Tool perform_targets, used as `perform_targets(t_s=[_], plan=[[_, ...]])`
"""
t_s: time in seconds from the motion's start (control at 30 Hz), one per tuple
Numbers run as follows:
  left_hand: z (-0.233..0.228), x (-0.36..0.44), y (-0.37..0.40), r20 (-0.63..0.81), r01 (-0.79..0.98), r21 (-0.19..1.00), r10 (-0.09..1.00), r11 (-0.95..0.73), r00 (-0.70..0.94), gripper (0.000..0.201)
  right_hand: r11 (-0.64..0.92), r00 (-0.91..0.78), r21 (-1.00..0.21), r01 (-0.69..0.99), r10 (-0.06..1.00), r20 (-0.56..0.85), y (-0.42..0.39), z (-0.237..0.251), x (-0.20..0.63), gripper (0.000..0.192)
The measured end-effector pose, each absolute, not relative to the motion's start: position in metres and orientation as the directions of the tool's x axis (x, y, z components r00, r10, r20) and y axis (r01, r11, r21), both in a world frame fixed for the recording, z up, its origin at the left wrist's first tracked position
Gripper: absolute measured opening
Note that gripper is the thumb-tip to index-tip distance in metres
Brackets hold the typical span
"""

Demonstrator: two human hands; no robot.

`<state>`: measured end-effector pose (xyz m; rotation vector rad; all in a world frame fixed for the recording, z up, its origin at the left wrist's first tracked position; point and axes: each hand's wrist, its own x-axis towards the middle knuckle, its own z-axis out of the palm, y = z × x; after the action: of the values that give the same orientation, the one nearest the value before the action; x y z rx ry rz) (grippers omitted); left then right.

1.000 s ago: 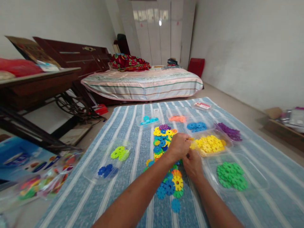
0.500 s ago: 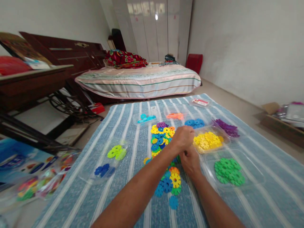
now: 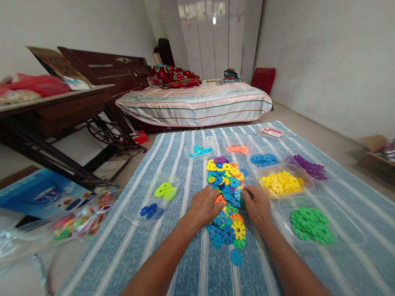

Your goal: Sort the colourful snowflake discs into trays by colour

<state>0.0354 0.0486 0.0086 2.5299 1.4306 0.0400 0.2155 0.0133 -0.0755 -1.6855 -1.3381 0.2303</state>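
Note:
A long heap of mixed flower-shaped plastic discs [image 3: 228, 236] lies on the striped cloth, mostly blue, yellow, green and orange. My left hand [image 3: 203, 205] is at the heap's left side, fingers curled, with an orange flower disc [image 3: 220, 200] between thumb and forefinger. At the right side, my right hand [image 3: 258, 205] has its fingers bent in and the thumb close to them. A bit of green shows at its fingertips, but what it grips is mostly hidden. Nearest to that hand is a clear tray [image 3: 304, 191] of yellow discs [image 3: 279, 182].
Green discs [image 3: 311, 225] lie in a clear tray at the right. Purple discs [image 3: 309, 167], blue discs [image 3: 263, 160], orange discs [image 3: 237, 149] and light-blue discs [image 3: 200, 151] stand farther back. Lime discs [image 3: 166, 190] and dark-blue discs [image 3: 151, 211] are at the left.
My hands were together above the heap's right edge. Now they are apart, the left lower and to the left over the heap, the right at its right side. The view has shifted slightly left.

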Motion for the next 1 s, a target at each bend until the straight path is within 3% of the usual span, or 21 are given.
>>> perform_targets(t_s=[0.17,0.33,0.57,0.8,1.0], plan=[[0.006,0.043,0.045,-0.122,0.888,0.162,0.884,-0.431,0.451,0.025,0.046,0.373,-0.743,0.668,0.843,0.388,0.013,-0.078,0.217,0.025],[0.002,0.044,0.052,-0.133,0.887,0.217,0.888,-0.407,0.440,0.024,0.041,0.365,-0.747,0.664,0.854,0.371,0.013,-0.076,0.216,0.025],[-0.009,0.036,0.061,-0.121,0.842,0.455,0.917,-0.289,0.381,0.033,0.045,0.367,-0.746,0.665,0.850,0.378,0.013,-0.074,0.216,0.024],[-0.017,0.025,0.071,-0.157,0.639,0.755,0.906,-0.147,0.394,0.026,0.048,0.372,-0.745,0.665,0.844,0.386,0.013,-0.077,0.217,0.025],[-0.013,0.015,0.075,-0.153,0.600,0.794,0.925,-0.095,0.349,0.027,0.053,0.361,-0.736,0.675,0.846,0.391,0.013,-0.077,0.216,0.024]])
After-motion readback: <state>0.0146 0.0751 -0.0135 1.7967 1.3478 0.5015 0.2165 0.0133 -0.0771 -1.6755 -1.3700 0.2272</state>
